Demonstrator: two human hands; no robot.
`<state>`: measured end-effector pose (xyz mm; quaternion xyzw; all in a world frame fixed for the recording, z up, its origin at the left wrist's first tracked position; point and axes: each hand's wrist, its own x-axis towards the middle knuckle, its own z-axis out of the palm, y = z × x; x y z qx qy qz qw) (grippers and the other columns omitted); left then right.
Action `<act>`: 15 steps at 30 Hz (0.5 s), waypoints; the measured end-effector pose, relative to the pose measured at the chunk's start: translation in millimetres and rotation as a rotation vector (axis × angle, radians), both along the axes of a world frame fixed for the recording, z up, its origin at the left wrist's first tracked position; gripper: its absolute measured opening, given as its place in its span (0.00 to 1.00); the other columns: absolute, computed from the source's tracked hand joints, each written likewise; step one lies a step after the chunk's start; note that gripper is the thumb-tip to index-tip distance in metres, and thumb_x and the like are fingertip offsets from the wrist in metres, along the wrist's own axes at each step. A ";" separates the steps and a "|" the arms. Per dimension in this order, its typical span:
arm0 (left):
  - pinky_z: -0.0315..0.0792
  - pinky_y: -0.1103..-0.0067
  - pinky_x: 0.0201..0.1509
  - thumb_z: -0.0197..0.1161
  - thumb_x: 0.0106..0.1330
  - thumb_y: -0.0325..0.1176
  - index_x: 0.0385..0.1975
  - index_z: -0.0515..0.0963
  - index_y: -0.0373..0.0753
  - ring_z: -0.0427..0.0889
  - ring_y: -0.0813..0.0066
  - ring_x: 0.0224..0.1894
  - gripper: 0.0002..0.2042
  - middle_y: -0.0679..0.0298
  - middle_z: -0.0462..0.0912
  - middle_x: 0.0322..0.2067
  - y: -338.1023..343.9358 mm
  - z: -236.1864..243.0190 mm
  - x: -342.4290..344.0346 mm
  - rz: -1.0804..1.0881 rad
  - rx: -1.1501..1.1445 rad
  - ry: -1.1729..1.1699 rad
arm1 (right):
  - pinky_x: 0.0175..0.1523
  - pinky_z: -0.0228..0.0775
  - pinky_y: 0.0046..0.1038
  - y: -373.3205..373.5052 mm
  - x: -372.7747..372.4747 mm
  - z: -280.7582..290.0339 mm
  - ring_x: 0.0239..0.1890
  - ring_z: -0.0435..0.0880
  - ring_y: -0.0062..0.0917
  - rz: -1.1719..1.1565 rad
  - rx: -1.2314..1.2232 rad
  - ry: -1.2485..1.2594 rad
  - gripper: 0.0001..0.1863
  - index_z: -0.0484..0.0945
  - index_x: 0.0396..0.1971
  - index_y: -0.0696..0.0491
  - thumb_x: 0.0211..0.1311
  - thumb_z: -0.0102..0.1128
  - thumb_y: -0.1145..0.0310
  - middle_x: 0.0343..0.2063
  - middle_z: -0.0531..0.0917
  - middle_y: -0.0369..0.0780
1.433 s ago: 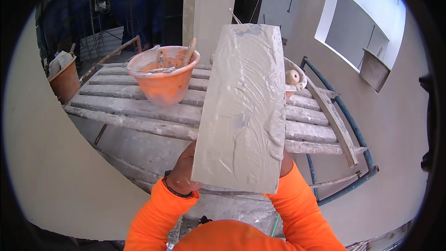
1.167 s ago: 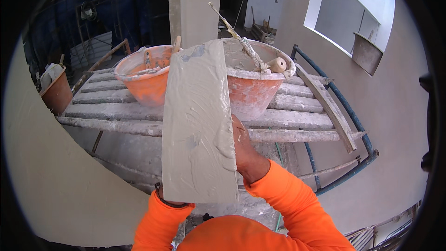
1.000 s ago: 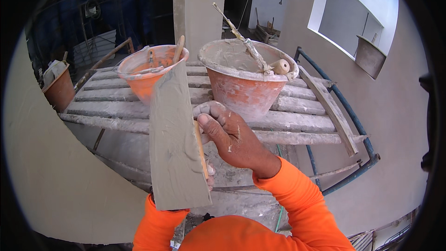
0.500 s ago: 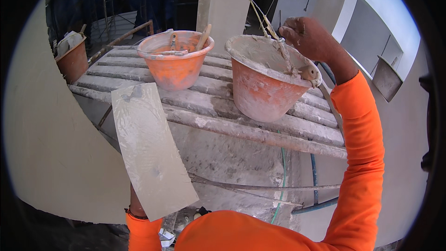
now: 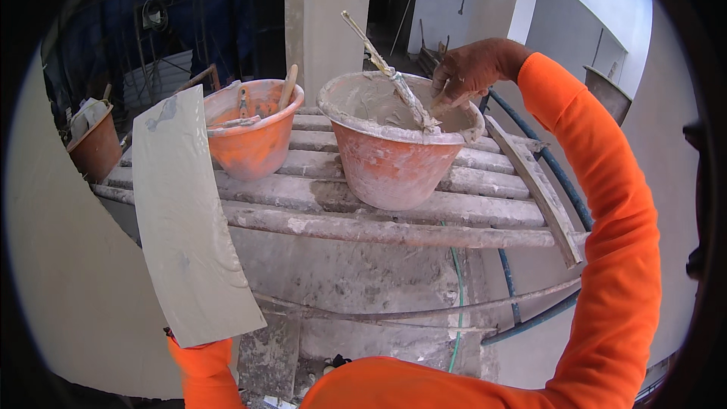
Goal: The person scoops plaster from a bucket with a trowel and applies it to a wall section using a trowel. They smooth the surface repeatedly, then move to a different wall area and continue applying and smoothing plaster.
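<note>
At the right rim of the big bucket (image 5: 390,167) we see our right hand (image 5: 475,72), its wrist raised and its fingers curled down toward the paste (image 5: 376,106) inside. Whether those fingers pinch something or only brush the rim we cannot tell, as the hand covers the spot. The board (image 5: 193,220) is to the bucket's left and on our side of it, well apart from it. Its long axis runs away from us, the far end leaning further left of the bucket than the near end, with the coated face turned up to us. Our left hand is hidden behind the board, so we cannot tell how its fingers sit; only the left sleeve (image 5: 203,360) shows at the near end. Of our two hands, the right is much the nearer to the bucket, the left the nearer to the board. A caked stick (image 5: 392,79) slants up and left from the bucket's mouth, just left of the right hand. The small bucket (image 5: 257,148) stands left of the big bucket on the same platform (image 5: 288,189); a plank (image 5: 534,189) lies to the big bucket's right.
</note>
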<state>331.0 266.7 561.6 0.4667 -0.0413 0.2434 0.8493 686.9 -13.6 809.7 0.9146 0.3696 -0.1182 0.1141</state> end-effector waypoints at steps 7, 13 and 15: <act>0.83 0.63 0.40 0.53 0.76 0.48 0.65 0.65 0.31 0.85 0.58 0.39 0.28 0.45 0.81 0.45 6.6 82.0 75.0 -0.247 0.056 -0.080 | 0.54 0.80 0.33 -95.6 -26.9 21.7 0.44 0.88 0.35 0.042 0.159 -0.438 0.21 0.82 0.54 0.59 0.61 0.70 0.70 0.44 0.88 0.47; 0.83 0.62 0.49 0.51 0.78 0.45 0.69 0.63 0.35 0.86 0.58 0.48 0.27 0.47 0.81 0.55 -26.3 123.3 148.0 -0.344 -0.053 -0.070 | 0.52 0.77 0.32 -179.5 -33.6 -57.6 0.41 0.85 0.34 -0.070 0.803 -0.551 0.21 0.80 0.56 0.61 0.71 0.65 0.63 0.42 0.86 0.50; 0.83 0.70 0.34 0.54 0.77 0.46 0.69 0.66 0.34 0.87 0.62 0.38 0.27 0.52 0.84 0.52 -39.8 121.1 162.6 -0.167 -0.101 -0.013 | 0.51 0.76 0.32 -195.6 -39.9 -81.9 0.39 0.84 0.33 -0.045 1.013 -0.405 0.23 0.80 0.56 0.61 0.71 0.64 0.59 0.40 0.86 0.50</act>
